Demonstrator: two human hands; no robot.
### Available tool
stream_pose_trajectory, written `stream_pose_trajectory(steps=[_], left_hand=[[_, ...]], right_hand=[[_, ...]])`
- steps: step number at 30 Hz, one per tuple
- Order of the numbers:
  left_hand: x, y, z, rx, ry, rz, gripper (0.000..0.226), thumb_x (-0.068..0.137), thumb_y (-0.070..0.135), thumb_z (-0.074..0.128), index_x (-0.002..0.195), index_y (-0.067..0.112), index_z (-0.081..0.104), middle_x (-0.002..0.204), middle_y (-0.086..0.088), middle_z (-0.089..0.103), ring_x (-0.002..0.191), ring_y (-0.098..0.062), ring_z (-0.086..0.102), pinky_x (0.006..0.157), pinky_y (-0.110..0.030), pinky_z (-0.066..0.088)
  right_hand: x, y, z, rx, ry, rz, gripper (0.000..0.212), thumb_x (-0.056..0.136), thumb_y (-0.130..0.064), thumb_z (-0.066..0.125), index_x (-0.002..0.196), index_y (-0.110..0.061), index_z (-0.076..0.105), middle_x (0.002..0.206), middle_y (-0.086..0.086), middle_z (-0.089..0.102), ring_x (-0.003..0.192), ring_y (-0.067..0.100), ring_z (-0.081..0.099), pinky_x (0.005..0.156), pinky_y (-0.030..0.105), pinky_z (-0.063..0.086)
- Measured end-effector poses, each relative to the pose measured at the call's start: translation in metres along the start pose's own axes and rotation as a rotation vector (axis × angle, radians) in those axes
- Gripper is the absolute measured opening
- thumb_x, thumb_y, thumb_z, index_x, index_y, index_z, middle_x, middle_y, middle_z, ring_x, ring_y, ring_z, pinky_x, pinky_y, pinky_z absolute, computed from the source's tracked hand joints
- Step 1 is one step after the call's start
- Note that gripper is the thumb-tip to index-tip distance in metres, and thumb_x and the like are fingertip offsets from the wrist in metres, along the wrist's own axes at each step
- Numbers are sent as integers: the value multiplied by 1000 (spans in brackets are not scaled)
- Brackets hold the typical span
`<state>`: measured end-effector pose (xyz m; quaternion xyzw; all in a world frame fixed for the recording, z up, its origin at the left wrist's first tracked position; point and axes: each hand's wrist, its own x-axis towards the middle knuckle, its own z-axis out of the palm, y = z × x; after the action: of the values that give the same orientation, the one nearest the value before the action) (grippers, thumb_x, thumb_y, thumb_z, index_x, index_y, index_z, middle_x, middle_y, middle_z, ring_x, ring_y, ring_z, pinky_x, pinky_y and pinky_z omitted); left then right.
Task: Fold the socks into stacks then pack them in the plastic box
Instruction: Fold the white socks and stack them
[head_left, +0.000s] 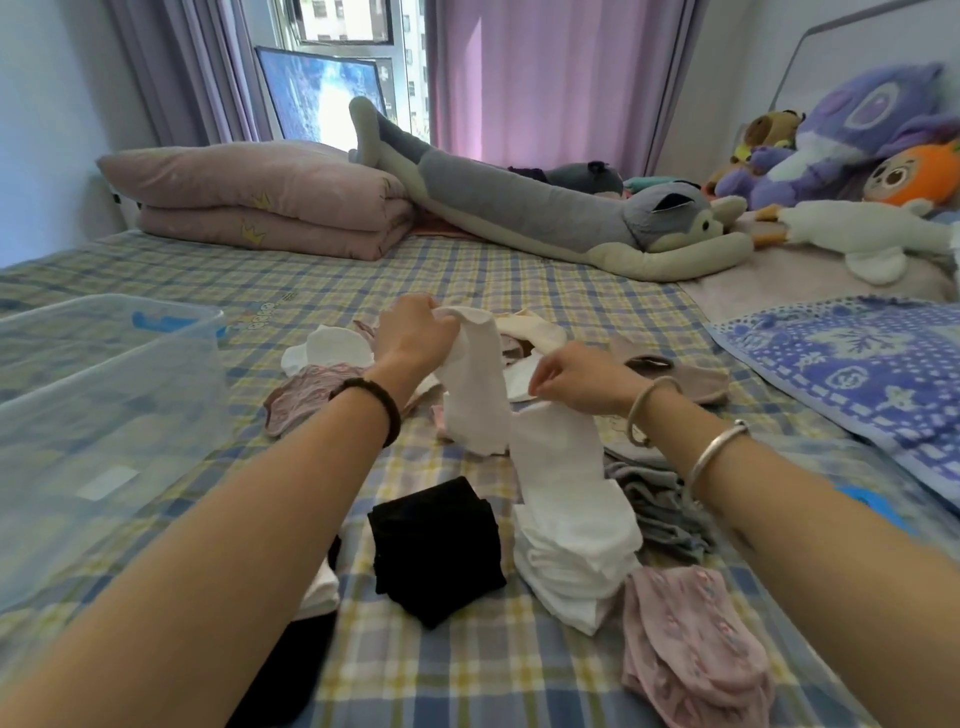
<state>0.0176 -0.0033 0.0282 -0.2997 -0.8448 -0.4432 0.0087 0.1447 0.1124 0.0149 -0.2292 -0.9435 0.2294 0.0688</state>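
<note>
Since the folded socks lie closest to me, I take the black stack (439, 551) as my landmark on the bed (467, 675). Just right of it stands the white stack (576, 561). Pink socks (691, 644) lie farther right and nearer me, and grey folded socks (660, 499) lie right and a little beyond. Sorting by colour, I judge, keeps packing simple.

Beyond the black stack both hands are raised. My left hand (410, 332) grips the top of a white sock (475, 395), fingers curled round it so it hangs straight. My right hand (576, 382) pinches the top of a second white sock (556, 457), whose lower end trails onto the white stack. I judge I am matching a pair before folding.

Farther beyond the black stack lies the loose pile (332, 353) of unfolded socks. Left of the black stack waits the plastic box (119, 306), lid off, ready for packing.
</note>
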Motion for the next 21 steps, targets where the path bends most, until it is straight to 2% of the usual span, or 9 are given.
stream_pose_trajectory(steps=[2,5,9,12,14,16,18,20,21], left_hand=[[13,-7,2,-16,-6,-22,13,88,17,48,88,9,59,89,-8,58,86,-23,54,75,-32,41],[24,-17,10,-41,-22,-41,15,87,16,49,83,5,58,87,-12,59,84,-26,55,75,-35,43],[29,-26,24,-73,-59,-56,19,87,19,50,86,3,60,89,-14,60,87,-28,56,81,-40,47],[24,-28,31,-86,-88,-63,21,87,19,50,67,10,52,72,-6,54,78,-25,53,71,-35,44],[21,-25,33,-104,-82,-53,28,86,18,50,59,14,44,64,-2,46,71,-21,48,63,-30,38],[20,-22,33,-113,-66,-43,30,86,17,50,58,16,42,62,0,44,65,-17,45,54,-26,34],[8,-11,26,-118,-60,-23,29,86,18,50,58,17,42,63,1,45,63,-14,44,52,-25,33],[5,-9,25,-85,-47,-16,30,86,18,50,58,18,42,65,3,43,65,-15,44,52,-27,32],[5,-10,25,-64,-48,-14,30,86,18,50,58,18,42,65,3,43,67,-17,44,54,-28,32]], right_hand=[[19,2,7,-165,96,-4,25,90,-13,49,107,-9,67,112,-5,61,110,19,54,84,21,40],[38,10,21,-162,-151,117,32,88,-22,56,114,-3,62,115,13,63,97,25,60,75,29,49],[39,19,24,30,-469,199,56,80,-57,57,104,-6,63,78,0,63,65,12,58,55,20,49],[29,25,13,110,-541,146,39,72,-54,68,81,-16,67,54,-12,60,49,7,46,49,18,40],[22,24,4,102,-521,87,12,74,-31,73,73,-19,71,52,-12,58,50,8,39,46,16,34],[17,22,-1,134,-443,48,12,78,-16,69,69,-23,72,54,-10,57,53,8,38,47,17,34],[-3,17,-9,210,-365,30,14,81,-17,66,69,-24,70,53,-13,59,55,7,41,50,16,35],[-9,12,-3,155,-330,5,8,79,-27,68,80,-19,69,71,-8,65,65,10,52,57,16,38],[-9,11,7,75,-327,-14,21,77,-33,70,88,-15,67,84,-2,67,73,13,57,60,17,41]])
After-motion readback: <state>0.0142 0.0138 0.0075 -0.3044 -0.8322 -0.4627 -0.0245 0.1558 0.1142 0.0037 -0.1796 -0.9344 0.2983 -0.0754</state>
